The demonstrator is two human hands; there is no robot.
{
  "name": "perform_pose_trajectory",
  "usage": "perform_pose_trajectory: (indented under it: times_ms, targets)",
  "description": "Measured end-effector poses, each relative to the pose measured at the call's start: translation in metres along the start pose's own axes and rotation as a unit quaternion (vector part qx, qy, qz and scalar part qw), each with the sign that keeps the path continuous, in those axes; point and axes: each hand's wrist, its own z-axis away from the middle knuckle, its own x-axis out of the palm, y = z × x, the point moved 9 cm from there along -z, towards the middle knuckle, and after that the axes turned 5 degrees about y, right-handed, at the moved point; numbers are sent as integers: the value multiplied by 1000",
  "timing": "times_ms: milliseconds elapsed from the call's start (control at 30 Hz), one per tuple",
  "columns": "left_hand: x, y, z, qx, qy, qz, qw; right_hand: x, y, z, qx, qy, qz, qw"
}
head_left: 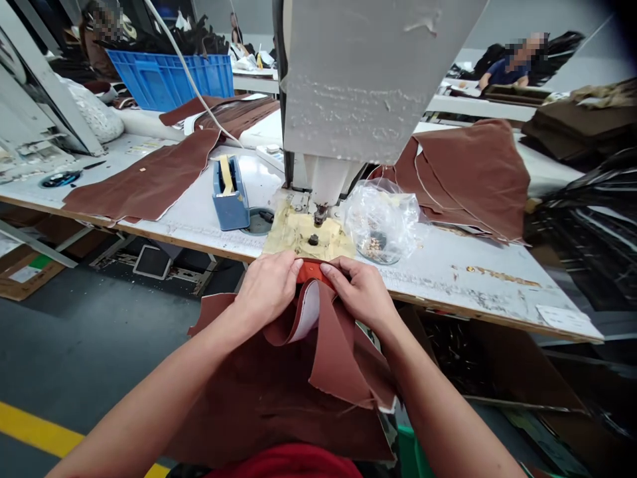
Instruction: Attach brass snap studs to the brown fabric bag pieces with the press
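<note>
A reddish-brown fabric piece point(338, 345) hangs from the table's front edge over the lap, its upper edge gathered and curled. My left hand point(271, 285) pinches that edge on the left, and my right hand point(361, 289) pinches it on the right. Between the two thumbs shows a bright orange-red strip point(312, 270) with a tiny dot on it. Just beyond the hands is the base of a grey machine point(348, 79), covered in yellowish tape point(288, 229), with its metal head point(320, 211) above a small dark round die point(313, 239).
A clear plastic bag point(383, 216) with small metallic pieces lies right of the machine base. Left of it stand a blue tape dispenser point(231, 199) and a dark round dish point(259, 222). Brown fabric point(149, 176) lies left, more point(468, 172) right. People sit beyond, near a blue crate point(174, 79).
</note>
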Motion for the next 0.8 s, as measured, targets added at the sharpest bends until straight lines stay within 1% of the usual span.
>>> perform_pose_trajectory:
  times_ms: [67,167,300,400,533,633,800]
  targets:
    - [0,0,-10,-14,29,-10,999,-3,7,-14,12,19,-37,999]
    - [2,-2,-26,-31,71,-33,996,-8,17,-32,25,53,-63,996]
    - [9,-6,-45,-37,101,-59,992,-8,32,-51,56,67,-70,994]
    - [15,-10,-56,-37,109,-62,991,-5,41,-60,78,57,-82,992]
    - [24,-15,-63,-47,94,-65,992,-4,48,-66,90,53,-87,991]
    - [30,-18,-66,-45,91,-70,992,0,51,-68,96,45,-83,991]
    - [37,-17,-64,-22,107,-110,988,6,56,-69,99,39,-84,991]
